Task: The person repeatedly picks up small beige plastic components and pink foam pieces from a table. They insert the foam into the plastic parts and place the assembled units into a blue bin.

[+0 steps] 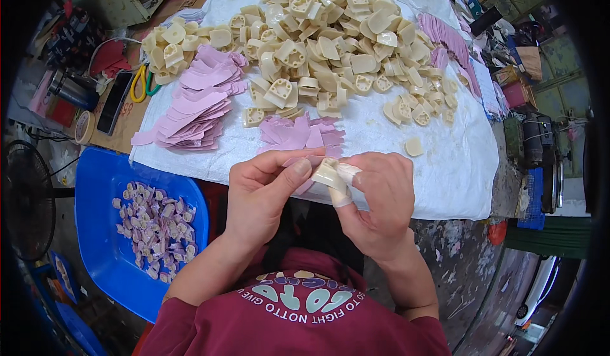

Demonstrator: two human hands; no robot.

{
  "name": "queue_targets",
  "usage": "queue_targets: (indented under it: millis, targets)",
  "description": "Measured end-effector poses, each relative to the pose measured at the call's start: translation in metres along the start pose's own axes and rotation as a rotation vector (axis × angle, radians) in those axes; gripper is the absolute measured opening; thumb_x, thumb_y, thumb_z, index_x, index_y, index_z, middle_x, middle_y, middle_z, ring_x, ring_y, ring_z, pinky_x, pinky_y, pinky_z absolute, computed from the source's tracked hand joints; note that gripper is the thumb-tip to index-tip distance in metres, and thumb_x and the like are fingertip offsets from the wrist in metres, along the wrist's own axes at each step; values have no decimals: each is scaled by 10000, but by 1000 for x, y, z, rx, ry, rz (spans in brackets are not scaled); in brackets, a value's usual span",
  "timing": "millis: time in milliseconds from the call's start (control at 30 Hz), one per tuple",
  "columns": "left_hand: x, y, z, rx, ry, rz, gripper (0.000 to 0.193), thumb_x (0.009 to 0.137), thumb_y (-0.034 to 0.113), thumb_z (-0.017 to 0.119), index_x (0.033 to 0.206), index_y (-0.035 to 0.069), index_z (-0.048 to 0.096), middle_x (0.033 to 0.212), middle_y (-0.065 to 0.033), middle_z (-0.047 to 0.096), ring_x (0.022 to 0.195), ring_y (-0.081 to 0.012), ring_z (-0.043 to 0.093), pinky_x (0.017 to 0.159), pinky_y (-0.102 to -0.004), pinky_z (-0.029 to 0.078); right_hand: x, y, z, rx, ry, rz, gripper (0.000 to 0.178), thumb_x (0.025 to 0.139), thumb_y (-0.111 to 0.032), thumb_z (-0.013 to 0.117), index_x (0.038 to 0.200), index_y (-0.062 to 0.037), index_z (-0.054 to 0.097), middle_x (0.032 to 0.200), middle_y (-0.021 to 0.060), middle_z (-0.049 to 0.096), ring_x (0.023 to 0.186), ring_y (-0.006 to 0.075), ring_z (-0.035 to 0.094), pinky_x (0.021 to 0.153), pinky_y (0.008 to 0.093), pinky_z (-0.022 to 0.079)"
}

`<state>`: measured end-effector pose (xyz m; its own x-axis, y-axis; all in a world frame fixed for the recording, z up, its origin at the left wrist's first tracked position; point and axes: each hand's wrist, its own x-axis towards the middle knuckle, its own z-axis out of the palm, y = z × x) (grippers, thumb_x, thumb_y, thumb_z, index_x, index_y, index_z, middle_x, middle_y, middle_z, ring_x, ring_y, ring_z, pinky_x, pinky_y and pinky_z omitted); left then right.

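Over the near edge of the white-covered table, my right hand point(384, 197) grips a cream plastic shoe heel point(328, 175) between thumb and fingers. White wrapping covers some of its fingertips. My left hand point(259, 188) pinches a thin pink covering piece point(300, 161) against the heel's left side. Just beyond my hands lies a small heap of pink pieces point(295, 132). Farther left, larger pink pieces point(198, 105) form a fanned stack. A big pile of cream heels point(330, 45) spreads across the far middle, and one loose heel point(414, 146) sits apart at right.
On the lower left, a blue tub point(95, 229) holds many pink-covered heels point(155, 229). Yellow-handled scissors point(138, 84), a phone point(115, 104) and a tape roll point(84, 127) lie at the table's left. More pink pieces point(448, 35) line the far right. A fan point(27, 197) stands at far left.
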<state>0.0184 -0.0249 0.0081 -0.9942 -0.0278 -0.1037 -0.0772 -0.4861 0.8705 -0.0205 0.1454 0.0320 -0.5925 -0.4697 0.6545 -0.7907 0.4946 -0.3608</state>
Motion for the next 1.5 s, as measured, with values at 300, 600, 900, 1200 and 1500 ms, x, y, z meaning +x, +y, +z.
queue_targets:
  millis: [300, 600, 900, 1200, 1500]
  targets:
    - [-6, -7, -6, 14, -78, -106, 288, 927, 145, 580, 1111, -70, 632, 1182, -225, 614, 1033, -212, 628, 937, -335, 485, 2, -5, -2, -74, -180, 39, 257, 603, -34, 670, 829, -30, 548, 803, 101, 572, 745, 288, 555, 721, 397, 393]
    - [21, 11, -24, 114, -332, -243, 45, 836, 25, 671, 850, -15, 659, 908, -81, 680, 761, -96, 597, 734, -241, 486, -9, 11, 3, 97, -172, -80, 258, 597, -29, 672, 828, -15, 557, 799, 113, 574, 724, 290, 556, 685, 397, 419]
    - [28, 10, -20, 152, -355, -362, 133, 849, 76, 674, 951, -10, 680, 956, -76, 644, 786, -98, 572, 691, -244, 457, -31, 10, 13, 370, -135, 344, 190, 670, -24, 713, 829, -26, 609, 769, 93, 622, 725, 237, 597, 701, 347, 455]
    - [12, -6, -17, 133, -366, 61, 209, 902, 56, 604, 1097, 0, 656, 942, -44, 628, 859, -114, 576, 738, -243, 461, -31, -7, 7, 925, -23, 873, 155, 775, -79, 735, 880, -5, 649, 799, 20, 656, 747, 54, 573, 667, 222, 470]
    - [14, -5, -4, 414, -329, 138, 71, 897, 24, 563, 929, -11, 616, 945, -85, 599, 876, -129, 575, 727, -256, 470, -36, -2, 10, 741, -92, 853, 131, 768, -59, 719, 836, 2, 626, 762, 29, 648, 718, 63, 567, 651, 231, 470]
